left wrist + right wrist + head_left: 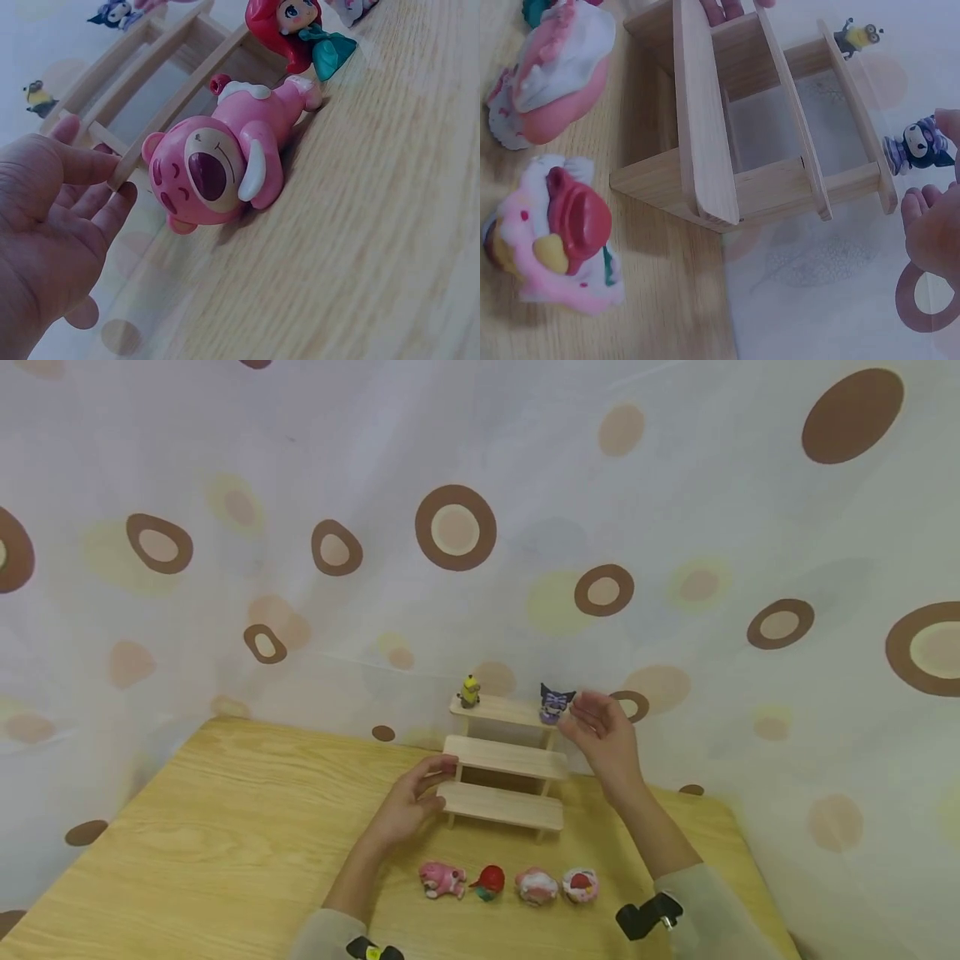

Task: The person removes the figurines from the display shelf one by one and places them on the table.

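Purple figure (pixel 555 705) is standing at the right end of the rack's (pixel 504 757) top tier (pixel 504 710). From the left, your left hand (pixel 407 807) is gripping the rack's end. Your bear (pixel 442 879) is lying on the table (pixel 225 827); the minion (pixel 470 692) is standing on the top tier. Doll (pixel 491 880), pink toy (pixel 536 887) and cake (pixel 581 885) are continuing the table row. Your right hand's (pixel 606 739) fingers are curving loosely beside the purple figure, seemingly released, contact unclear. Two appear placed, both occupying the top tier; four are seemingly remaining.
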`<state>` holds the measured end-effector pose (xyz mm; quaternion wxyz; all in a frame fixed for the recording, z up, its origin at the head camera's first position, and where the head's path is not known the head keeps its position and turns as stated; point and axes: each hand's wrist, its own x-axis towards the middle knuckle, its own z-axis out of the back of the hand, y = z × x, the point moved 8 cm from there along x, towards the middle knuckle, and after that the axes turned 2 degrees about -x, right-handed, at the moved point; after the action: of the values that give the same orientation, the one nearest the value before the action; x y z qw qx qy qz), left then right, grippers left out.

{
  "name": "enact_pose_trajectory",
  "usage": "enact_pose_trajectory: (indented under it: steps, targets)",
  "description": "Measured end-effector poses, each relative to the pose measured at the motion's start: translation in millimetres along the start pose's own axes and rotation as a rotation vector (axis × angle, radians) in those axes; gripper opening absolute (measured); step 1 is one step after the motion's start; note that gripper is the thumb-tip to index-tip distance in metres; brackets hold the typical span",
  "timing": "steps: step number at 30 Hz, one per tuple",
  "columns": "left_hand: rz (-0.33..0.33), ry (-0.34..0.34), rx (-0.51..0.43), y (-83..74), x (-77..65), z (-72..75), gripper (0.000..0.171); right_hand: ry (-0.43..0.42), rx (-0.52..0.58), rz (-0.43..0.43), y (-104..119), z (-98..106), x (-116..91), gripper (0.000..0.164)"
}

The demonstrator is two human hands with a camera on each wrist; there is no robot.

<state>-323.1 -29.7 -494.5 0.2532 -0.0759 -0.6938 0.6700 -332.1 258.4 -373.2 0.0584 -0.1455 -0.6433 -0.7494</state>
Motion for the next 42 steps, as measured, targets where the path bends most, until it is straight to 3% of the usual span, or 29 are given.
enact_pose_trajectory:
  steps: [7, 13, 20, 33, 42]
  targets:
    - [0.02, -0.012, -0.009, 0.0, 0.0, -1.0, 0.065, 0.015, -0.011, -0.002, 6.1, -12.1, 8.9, 0.063]
    - [0.022, -0.012, -0.021, -1.2, 0.9, -0.7, 0.065, -0.023, -0.07, 0.034, 4.1, -18.1, 15.0, 0.049]
    - [0.03, -0.009, -0.012, 1.5, -0.7, -1.4, 0.065, -0.052, -0.054, 0.074, 0.9, -18.5, 13.9, 0.04]
    - [0.004, -0.003, 0.005, -0.5, -1.0, -0.4, 0.065, -0.024, -0.095, 0.084, -2.1, -12.9, 7.8, 0.039]
    - [0.034, -0.011, 0.0, 0.4, -1.7, -1.1, 0.064, 0.004, -0.126, 0.118, -0.2, 0.1, -5.5, 0.037]
